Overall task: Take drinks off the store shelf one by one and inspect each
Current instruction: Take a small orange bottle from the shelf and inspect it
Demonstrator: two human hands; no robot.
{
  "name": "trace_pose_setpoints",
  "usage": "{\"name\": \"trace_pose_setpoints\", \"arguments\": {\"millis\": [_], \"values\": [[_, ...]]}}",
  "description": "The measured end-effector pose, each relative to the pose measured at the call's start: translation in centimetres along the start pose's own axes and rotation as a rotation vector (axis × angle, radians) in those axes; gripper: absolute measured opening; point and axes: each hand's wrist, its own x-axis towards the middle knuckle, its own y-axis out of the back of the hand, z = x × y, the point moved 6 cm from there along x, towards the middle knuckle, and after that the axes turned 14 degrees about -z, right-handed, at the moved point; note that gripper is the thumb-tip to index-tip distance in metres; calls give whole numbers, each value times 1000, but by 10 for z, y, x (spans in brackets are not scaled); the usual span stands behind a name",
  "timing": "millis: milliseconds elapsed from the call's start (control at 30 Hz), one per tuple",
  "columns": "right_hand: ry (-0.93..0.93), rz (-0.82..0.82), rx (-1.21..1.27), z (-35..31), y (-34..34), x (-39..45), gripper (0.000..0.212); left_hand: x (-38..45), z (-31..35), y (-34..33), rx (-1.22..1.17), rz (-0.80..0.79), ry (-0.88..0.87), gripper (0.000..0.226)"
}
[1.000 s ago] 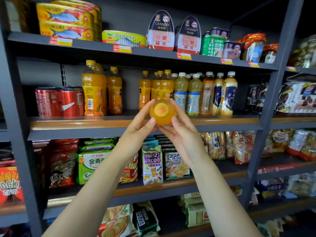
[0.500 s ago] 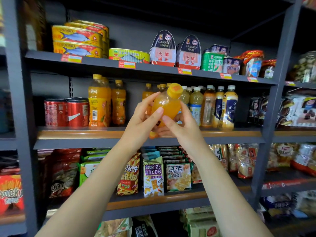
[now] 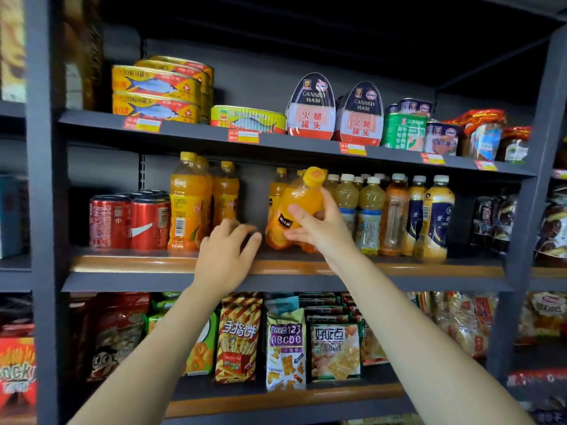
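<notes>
The right hand point(image 3: 319, 230) grips a small orange bottle point(image 3: 294, 210) around its middle, thumb across the dark label and fingers curled behind it. The bottle tilts with its yellow cap point(image 3: 314, 176) leaning up and to the right, and it sits low over the middle shelf point(image 3: 122, 263), in front of a row of like orange bottles point(image 3: 277, 191); whether its base touches the shelf cannot be told. The left hand point(image 3: 225, 256) holds nothing: its fingers are loosely curled and spread a little, hovering over the shelf's front edge just left of the held bottle, near the gap between bottle groups. To the left stand taller orange bottles point(image 3: 187, 204) and, beyond them, red cans point(image 3: 130, 222). To the right of the held bottle is a row of pale tea bottles point(image 3: 371, 207) with white caps, then darker-labelled ones point(image 3: 434, 216). The upper shelf point(image 3: 306, 145) carries fish tins point(image 3: 156, 93) and two upright ham tins point(image 3: 334, 111). Below, snack bags point(image 3: 285, 348) line the lower shelf point(image 3: 276, 397). Both bare forearms reach up from the bottom of the view.
</notes>
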Motion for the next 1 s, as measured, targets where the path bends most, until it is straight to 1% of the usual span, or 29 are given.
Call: {"name": "trace_pose_setpoints", "arguments": {"millis": [67, 100, 133, 200, 333, 467, 567, 700, 833, 933, 1000], "values": [[-48, 19, -47, 5, 2, 14, 79, 0, -18, -11, 238, -26, 48, 62], [-69, 40, -77, 7, 4, 21, 79, 0, -22, -13, 345, -27, 52, 66], [-91, 70, -107, 8, 6, 28, 81, -1, -25, -13, 432, -17, 49, 65], [-123, 122, -176, 10, 11, 43, 85, -3, -25, -12, 508, 14, 42, 60], [-211, 170, -325, 19, 16, 79, 94, -3, -27, -16, 511, 39, 37, 54], [-298, 164, -382, 34, 12, 114, 98, -3, -30, -18, 509, 48, 50, 55], [-324, 162, -419, 41, 2, 132, 96, -3, -30, -19, 517, 52, 50, 56], [-367, 210, -544, 42, -3, 148, 93, -3, -30, -18, 508, 85, 40, 55], [-447, 238, -516, 47, 4, 157, 89, -3, -30, -18, 504, 101, 33, 53], [-454, 244, -488, 47, 5, 158, 85, -3, -30, -18, 501, 103, 30, 53], [-454, 227, -512, 44, 4, 156, 82, -3, -30, -17, 501, 107, 30, 53]]}}
